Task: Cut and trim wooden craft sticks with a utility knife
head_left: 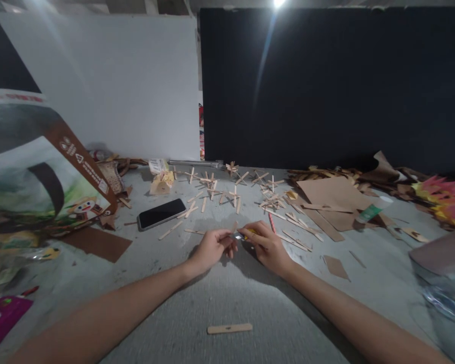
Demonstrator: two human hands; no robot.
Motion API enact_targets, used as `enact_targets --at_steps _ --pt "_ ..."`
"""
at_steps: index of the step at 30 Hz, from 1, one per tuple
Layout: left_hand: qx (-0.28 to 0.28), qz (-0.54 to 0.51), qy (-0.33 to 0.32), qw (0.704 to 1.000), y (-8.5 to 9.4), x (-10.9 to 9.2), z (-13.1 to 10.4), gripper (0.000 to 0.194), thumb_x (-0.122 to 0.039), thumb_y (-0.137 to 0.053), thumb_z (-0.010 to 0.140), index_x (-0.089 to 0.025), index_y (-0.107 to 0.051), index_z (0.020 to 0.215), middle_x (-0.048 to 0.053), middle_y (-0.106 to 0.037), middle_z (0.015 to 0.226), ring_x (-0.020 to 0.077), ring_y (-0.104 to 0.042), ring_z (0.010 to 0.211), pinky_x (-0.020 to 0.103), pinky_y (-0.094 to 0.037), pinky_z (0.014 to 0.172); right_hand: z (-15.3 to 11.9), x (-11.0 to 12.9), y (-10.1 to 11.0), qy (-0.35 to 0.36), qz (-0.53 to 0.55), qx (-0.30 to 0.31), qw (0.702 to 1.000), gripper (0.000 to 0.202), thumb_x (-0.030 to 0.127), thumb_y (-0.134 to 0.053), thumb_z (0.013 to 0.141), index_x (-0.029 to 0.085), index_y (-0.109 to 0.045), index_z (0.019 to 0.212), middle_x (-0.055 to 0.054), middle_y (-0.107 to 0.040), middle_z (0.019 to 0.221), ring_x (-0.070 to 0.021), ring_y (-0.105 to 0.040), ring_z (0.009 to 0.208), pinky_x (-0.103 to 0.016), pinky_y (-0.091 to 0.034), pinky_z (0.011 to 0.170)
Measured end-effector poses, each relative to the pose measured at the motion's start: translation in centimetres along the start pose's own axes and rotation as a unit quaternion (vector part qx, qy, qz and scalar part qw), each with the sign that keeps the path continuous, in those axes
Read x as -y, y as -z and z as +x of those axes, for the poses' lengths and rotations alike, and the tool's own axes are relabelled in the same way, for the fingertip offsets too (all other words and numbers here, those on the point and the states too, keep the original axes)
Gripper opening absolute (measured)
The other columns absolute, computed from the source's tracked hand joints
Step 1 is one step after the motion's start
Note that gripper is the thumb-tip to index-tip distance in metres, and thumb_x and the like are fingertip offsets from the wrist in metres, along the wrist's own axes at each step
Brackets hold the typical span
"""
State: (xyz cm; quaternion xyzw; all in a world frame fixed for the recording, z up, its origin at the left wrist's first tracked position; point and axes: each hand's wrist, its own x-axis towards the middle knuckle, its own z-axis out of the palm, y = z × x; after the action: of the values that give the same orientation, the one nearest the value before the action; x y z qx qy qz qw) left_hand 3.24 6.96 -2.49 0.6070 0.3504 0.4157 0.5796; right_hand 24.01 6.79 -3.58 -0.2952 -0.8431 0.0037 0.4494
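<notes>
My left hand [211, 247] is closed in a pinch on a short wooden craft stick [235, 226], whose pale end pokes up past the fingertips. In my right hand [270, 248] is a yellow utility knife [249, 232]; its metal blade end reaches left to the stick at my left fingers. Whether the blade cuts into the wood is too small to tell. Both hands are low over the grey table [167, 308]. A whole craft stick [229, 329] lies flat nearer to me, between my forearms.
Beyond my hands lie several loose and crossed sticks [235, 194]. A phone [162, 214] lies to the left, near a large printed bag [60, 167]. Cardboard sheets [326, 194], a green-and-white tube [371, 211] and a cardboard scrap [336, 267] are on the right.
</notes>
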Motion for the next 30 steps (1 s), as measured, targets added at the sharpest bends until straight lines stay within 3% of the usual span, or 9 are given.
enact_targets --at_steps 30 --pt "-0.015 -0.021 -0.021 0.999 0.04 -0.25 -0.01 0.037 -0.048 -0.070 0.088 -0.017 -0.062 0.069 0.001 -0.062 0.062 0.0107 -0.054 0.050 0.025 -0.044 0.054 -0.28 0.01 -0.36 -0.018 -0.013 -0.008 1.000 0.058 0.001 -0.044 0.098 0.034 -0.062 0.142 -0.010 -0.068 0.111 -0.0233 -0.064 0.101 -0.038 -0.060 0.082"
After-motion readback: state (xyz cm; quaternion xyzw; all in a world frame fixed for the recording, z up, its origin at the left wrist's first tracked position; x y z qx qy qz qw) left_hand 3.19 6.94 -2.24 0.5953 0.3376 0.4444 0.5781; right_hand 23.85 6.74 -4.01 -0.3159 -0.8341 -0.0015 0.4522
